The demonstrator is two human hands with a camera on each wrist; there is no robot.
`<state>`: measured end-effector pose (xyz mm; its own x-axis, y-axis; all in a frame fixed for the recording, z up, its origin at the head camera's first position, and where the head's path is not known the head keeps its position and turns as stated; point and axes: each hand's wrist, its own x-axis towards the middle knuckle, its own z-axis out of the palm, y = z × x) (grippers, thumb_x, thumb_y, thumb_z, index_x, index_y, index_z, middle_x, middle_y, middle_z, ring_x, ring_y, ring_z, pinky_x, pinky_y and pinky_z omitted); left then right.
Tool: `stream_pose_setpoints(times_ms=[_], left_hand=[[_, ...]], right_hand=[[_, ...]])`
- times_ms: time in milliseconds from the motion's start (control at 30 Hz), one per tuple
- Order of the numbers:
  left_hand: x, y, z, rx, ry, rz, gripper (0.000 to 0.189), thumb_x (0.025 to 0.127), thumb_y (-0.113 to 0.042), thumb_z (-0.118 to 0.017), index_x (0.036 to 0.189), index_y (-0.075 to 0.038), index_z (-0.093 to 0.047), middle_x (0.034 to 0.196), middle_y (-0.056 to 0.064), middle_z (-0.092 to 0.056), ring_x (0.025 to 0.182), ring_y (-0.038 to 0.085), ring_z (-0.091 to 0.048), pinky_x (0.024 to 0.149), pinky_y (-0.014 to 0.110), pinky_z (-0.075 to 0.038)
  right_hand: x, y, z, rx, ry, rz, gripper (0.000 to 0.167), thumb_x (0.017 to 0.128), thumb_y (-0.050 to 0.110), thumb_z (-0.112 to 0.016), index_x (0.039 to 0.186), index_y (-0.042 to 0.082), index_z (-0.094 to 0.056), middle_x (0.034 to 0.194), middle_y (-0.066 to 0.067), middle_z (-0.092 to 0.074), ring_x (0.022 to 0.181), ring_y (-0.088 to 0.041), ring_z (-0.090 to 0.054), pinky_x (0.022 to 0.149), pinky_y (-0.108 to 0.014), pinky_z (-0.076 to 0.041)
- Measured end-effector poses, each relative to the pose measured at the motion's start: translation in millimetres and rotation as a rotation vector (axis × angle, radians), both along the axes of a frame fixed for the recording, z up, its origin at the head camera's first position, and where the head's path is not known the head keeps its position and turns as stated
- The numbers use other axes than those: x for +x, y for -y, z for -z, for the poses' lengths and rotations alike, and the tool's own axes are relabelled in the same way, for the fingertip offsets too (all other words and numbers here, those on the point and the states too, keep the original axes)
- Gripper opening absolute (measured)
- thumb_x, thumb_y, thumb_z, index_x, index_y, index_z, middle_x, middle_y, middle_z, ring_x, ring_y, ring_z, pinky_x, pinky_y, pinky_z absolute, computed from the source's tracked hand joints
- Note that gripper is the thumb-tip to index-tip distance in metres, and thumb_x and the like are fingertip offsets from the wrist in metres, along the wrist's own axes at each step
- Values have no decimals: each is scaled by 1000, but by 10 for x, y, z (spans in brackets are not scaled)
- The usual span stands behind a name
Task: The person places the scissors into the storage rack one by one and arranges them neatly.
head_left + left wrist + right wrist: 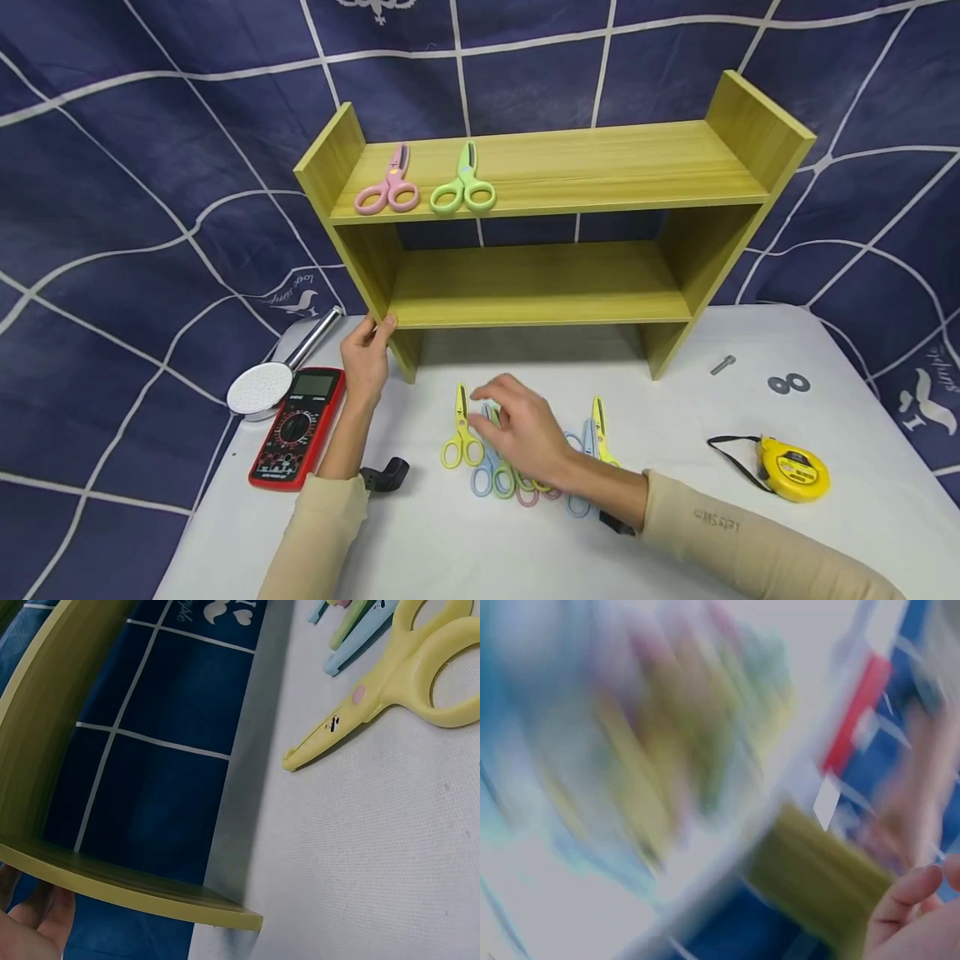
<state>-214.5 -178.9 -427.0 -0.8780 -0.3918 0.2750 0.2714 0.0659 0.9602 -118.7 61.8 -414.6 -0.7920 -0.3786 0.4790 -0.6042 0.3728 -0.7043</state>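
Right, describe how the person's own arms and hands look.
The left hand and right hand are both ungloved. The left sleeve and right sleeve are beige and end short of the wrists. Small dark lettering, too unclear to read, marks the right one. Black pieces show by both sleeve ends.

I see smooth, tan, wood-grained two-tier shelving (pixel 540 283) at left fingers (pixel 56 919), matt yellow loop-handled plastic scissors (pixel 394 675) near right fingers (pixel 502 392).

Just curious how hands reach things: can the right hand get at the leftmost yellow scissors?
Probably yes: the right hand is close beside the leftmost yellow scissors, and nothing seems to lie over them.
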Motion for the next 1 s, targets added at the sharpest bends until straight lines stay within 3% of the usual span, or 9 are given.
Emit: stream_pose_setpoints(times_ms=[100,167,233,333,433,567,767,1000], left_hand=[[-3,-5,-1,8,16,5,34,94,-5,-64,127,4,-62,134,17,-58,99,6,-63,89,23,-50],[0,-10,-11,15,21,8,34,95,-6,-64,127,3,-63,134,16,-57,100,6,-63,90,24,-50],[-3,-8,-16,17,24,7,34,95,-6,-64,127,3,-63,134,16,-57,100,6,-63,90,24,-50],[-1,-2,-30,19,21,5,34,95,-7,-64,128,3,-62,135,17,-56,99,5,-63,90,23,-49],[0,2,-31,13,22,1,34,95,-7,-64,127,3,-62,134,17,-57,99,4,-63,89,22,-50],[9,-2,-24,1,19,0,33,95,-6,-64,127,3,-63,131,18,-59,100,6,-63,91,24,-49],[13,-2,-12,-13,14,9,34,96,-8,-63,129,1,-62,130,16,-60,105,10,-63,94,28,-49],[23,6,-7,-20,21,18,35,97,-10,-63,131,0,-61,132,14,-59,111,16,-61,98,32,-47]], right_hand=[[170,-44,310,150,184,-4,27,87,17,-76,111,5,-69,103,-2,-62,74,-12,-57,65,-25,-49],[240,-86,437,228,228,-3,31,87,20,-76,112,4,-68,105,-4,-61,97,-25,-64,77,-33,-53],[277,-127,512,286,232,1,33,86,22,-77,112,4,-69,106,-6,-61,113,-34,-59,81,-39,-53],[305,-192,556,364,233,9,36,84,25,-79,112,6,-69,102,-4,-59,96,-26,-64,68,-33,-53],[329,-252,556,434,252,-10,42,81,28,-80,116,7,-69,97,-1,-56,70,-8,-51,54,-24,-41],[341,-315,547,502,271,-51,49,78,26,-82,121,8,-67,96,1,-54,72,-2,-47,57,-21,-40],[322,-354,541,597,267,-113,52,78,19,-80,127,13,-66,99,0,-57,73,-6,-47,57,-23,-39],[338,-351,542,678,200,-139,51,80,17,-74,129,18,-65,100,-7,-59,59,-9,-40,45,-25,-34]])
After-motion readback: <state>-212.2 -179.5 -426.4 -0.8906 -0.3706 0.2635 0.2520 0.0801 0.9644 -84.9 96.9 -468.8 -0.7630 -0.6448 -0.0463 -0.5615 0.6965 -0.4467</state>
